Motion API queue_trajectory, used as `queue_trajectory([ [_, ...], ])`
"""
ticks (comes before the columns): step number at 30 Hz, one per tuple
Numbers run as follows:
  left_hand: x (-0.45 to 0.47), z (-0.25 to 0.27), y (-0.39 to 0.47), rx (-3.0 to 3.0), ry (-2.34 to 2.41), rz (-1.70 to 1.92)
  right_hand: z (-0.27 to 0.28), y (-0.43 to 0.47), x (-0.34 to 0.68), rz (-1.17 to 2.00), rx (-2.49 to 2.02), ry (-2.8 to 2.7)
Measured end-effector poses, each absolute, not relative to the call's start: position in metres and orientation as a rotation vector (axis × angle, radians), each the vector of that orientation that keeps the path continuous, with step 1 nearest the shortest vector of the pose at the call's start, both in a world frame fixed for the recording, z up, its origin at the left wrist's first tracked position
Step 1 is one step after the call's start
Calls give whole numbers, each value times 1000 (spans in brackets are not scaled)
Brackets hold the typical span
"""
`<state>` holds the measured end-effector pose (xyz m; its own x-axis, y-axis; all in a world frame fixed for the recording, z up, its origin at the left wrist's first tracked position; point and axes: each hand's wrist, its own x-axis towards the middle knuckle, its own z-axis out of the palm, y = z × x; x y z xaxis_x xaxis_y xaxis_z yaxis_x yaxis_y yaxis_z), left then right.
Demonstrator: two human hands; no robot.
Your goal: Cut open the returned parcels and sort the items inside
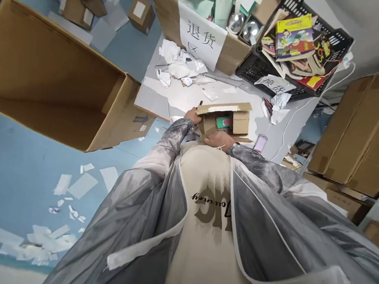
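Observation:
A small open cardboard box lies on the white table with its flaps spread. Inside it shows a green and pink item, partly hidden by the cardboard. My left hand is closed on the box's left end, and a thin dark tip sticks up beside its fingers; what that tip belongs to I cannot make out. Nearer my body, my right hand is closed on the near flap, its fingers curled toward the left. A phone-like item, blurred out, lies just right of my right hand.
Behind the box, crumpled paper litters the table. A labelled carton and a black crate of books stand at the back. A large open carton is at left; stacked cartons rise at right. Paper scraps strew the blue floor.

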<state>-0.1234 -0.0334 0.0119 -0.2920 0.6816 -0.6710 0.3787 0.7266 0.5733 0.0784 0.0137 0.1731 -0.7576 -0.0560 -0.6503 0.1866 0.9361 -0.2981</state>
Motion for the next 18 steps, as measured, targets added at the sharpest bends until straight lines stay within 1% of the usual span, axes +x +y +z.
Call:
queue_trajectory([
  [2,-128,8,-28,800,1922,409,176,18,90,-407,107,2436],
  [3,-129,8,-25,786,1925,407,175,22,97,-441,157,2455],
  [7,-126,16,-20,751,1963,391,170,37,135,-785,505,2516],
  [9,-123,23,-20,765,1980,390,167,46,156,-877,872,2545],
  [10,-122,26,-20,776,1984,386,164,52,167,-849,1110,2556],
  [12,-120,34,-19,793,1975,383,157,65,185,-689,1585,2530],
  [14,-119,44,-15,804,1967,396,147,81,199,-625,1895,2433],
  [15,-119,49,-12,812,1966,410,143,89,205,-697,1976,2358],
  [18,-124,68,2,854,1976,478,137,111,218,-1114,2037,2173],
])
